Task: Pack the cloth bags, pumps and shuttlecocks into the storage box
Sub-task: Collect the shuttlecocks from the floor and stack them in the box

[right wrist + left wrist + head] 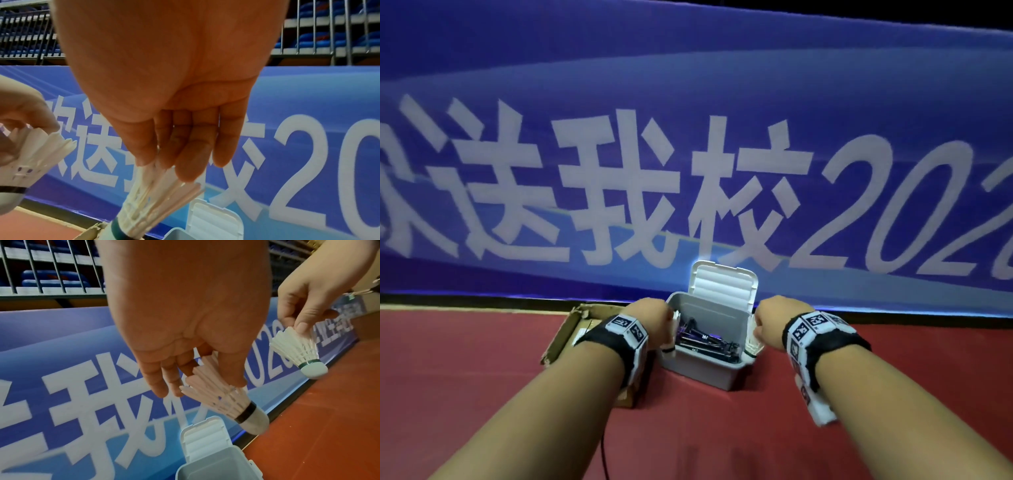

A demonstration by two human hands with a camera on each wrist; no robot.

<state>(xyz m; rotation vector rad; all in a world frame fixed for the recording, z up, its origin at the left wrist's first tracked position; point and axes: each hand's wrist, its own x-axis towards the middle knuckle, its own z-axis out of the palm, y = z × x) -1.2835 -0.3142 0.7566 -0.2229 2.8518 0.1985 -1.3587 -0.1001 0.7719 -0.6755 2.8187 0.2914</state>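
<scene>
The grey storage box (698,373) stands on the red floor with its white lid (722,286) tipped up at the back. Black pumps (705,339) lie inside. My left hand (659,320) hovers over the box's left rim and pinches a white shuttlecock with a black band (232,402) by its feathers, cork down. My right hand (763,323) hovers over the right rim and pinches a shuttlecock with a green band (148,203) the same way. Both shuttlecocks hang just above the box (222,464). No cloth bag is visible.
A torn, open cardboard box (571,325) sits on the floor just left of the storage box. A tall blue banner (688,171) with white lettering stands close behind it. Railings and blue seats (329,40) rise beyond the banner.
</scene>
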